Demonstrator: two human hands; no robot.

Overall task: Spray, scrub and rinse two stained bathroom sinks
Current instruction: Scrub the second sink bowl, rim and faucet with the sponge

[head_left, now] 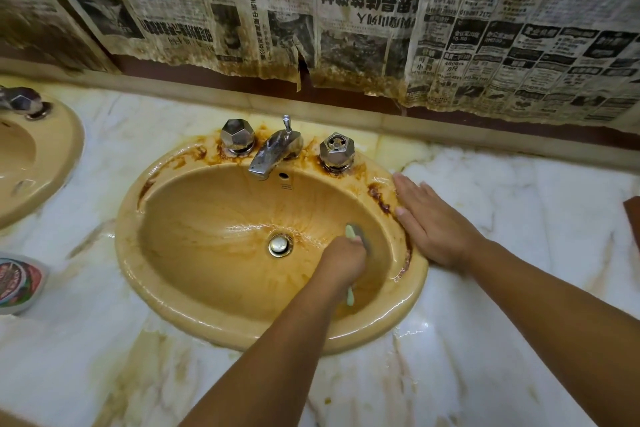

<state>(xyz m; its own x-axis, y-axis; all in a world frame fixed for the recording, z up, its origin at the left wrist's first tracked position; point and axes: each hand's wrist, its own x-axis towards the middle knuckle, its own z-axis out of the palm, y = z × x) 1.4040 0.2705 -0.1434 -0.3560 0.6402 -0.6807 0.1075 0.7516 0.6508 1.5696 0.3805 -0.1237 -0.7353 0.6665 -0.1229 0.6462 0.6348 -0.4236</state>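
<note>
A tan oval sink sits in the marble counter, wet, with rust-brown stains around the taps and along its right rim. My left hand reaches into the bowl just right of the drain and grips a pale green scrub brush, its bristles against the bowl's right wall. Fingers straight, my right hand lies flat on the sink's right rim and the counter. A second tan sink shows partly at the left edge.
A tarnished faucet and two faceted knobs stand at the sink's back. A cleaner bottle lies on the counter at lower left. Stained newspaper covers the wall. A brown object pokes in at the right edge.
</note>
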